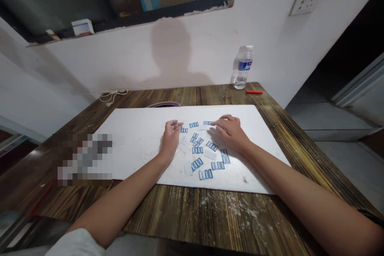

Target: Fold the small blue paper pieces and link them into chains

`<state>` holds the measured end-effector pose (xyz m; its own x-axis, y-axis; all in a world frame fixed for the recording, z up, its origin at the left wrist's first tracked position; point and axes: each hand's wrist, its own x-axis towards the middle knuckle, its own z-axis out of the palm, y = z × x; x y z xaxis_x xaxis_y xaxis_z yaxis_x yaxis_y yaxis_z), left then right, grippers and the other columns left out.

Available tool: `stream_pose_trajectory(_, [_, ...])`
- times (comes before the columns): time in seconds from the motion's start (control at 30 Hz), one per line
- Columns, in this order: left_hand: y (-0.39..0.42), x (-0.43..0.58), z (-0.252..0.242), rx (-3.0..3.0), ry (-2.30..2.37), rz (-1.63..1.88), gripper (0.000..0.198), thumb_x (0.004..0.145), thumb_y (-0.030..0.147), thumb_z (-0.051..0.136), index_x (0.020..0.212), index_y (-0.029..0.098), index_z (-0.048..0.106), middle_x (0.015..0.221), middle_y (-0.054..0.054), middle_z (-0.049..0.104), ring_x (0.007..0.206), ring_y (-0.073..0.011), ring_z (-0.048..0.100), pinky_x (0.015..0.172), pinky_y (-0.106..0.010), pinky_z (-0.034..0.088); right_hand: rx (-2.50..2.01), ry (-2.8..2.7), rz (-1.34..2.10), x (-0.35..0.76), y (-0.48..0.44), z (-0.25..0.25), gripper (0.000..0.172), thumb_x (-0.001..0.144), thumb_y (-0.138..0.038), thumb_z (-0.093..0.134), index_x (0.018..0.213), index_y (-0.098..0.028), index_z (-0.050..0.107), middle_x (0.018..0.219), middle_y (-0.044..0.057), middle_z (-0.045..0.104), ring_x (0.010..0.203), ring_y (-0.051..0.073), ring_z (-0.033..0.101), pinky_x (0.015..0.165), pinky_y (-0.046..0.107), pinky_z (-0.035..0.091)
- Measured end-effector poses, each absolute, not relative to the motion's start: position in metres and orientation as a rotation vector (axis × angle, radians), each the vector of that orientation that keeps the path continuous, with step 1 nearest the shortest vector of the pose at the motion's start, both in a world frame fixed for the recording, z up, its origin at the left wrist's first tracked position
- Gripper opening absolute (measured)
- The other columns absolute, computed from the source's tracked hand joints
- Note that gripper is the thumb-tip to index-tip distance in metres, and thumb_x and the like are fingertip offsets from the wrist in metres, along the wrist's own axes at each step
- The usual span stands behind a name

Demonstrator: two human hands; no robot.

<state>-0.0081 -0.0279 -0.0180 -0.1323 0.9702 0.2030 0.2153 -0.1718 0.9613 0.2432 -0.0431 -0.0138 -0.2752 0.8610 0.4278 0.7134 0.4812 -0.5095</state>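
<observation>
Small white paper cards printed with blue-outlined bars lie loosely scattered on a white board [141,144]. My left hand [171,138] rests at the left edge of this group, its fingers loosely bent and nothing plainly held. Beside its fingertips is one striped card [184,130], partly covered by the hand. On the far right side, my right hand [230,131] is palm down with fingers stretched out. Its index fingertip touches a striped card [207,123]. Between the hands lie further striped cards [197,150] and a blank white piece [210,154].
The board lies on a dark wooden table [168,208] with white specks near its front edge. Against the wall stand a water bottle [243,68] and a red pen-like stick [254,92]. A white cord [114,95] lies at the back left. A blurred patch hides something at left.
</observation>
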Motion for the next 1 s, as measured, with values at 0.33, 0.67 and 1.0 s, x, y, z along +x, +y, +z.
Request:
stream_pose_trajectory(0.33, [-0.040, -0.004, -0.006, 1.516, 1.262, 1.292, 0.013, 0.084, 0.026, 0.053, 0.092, 0.021, 0.061, 0.100, -0.004, 0.069, 0.101, -0.0193, 0.063, 0.086, -0.035, 0.053, -1.084, -2.252, 0.280, 0.242, -0.044, -0.006, 0.024, 0.092, -0.029, 0.050, 0.102, -0.027, 0.072, 0.100, 0.006, 0.072, 0.101, 0.026, 0.055, 0.090, 0.043, 0.039])
stream_pose_trajectory(0.67, [-0.059, 0.003, 0.012, 1.686, 1.257, 1.123, 0.017, 0.083, 0.030, 0.053, 0.084, 0.021, 0.068, 0.094, -0.003, 0.069, 0.091, -0.0189, 0.063, 0.069, -0.028, 0.057, -0.921, -2.463, 0.294, 0.241, -0.044, -0.007, 0.033, 0.075, -0.053, 0.073, 0.100, -0.033, 0.074, 0.109, 0.006, 0.064, 0.100, 0.026, 0.048, 0.091, 0.041, 0.036])
stream_pose_trajectory(1.0, [-0.056, 0.002, 0.008, 1.736, 1.243, 1.090, 0.017, 0.084, 0.027, 0.053, 0.086, 0.021, 0.068, 0.095, -0.002, 0.069, 0.088, -0.0179, 0.064, 0.075, -0.030, 0.055, -0.950, -2.327, 0.503, 0.240, -0.042, -0.004, 0.016, 0.086, -0.036, 0.064, 0.079, -0.026, 0.073, 0.085, 0.004, 0.069, 0.084, 0.022, 0.054, 0.085, 0.041, 0.040])
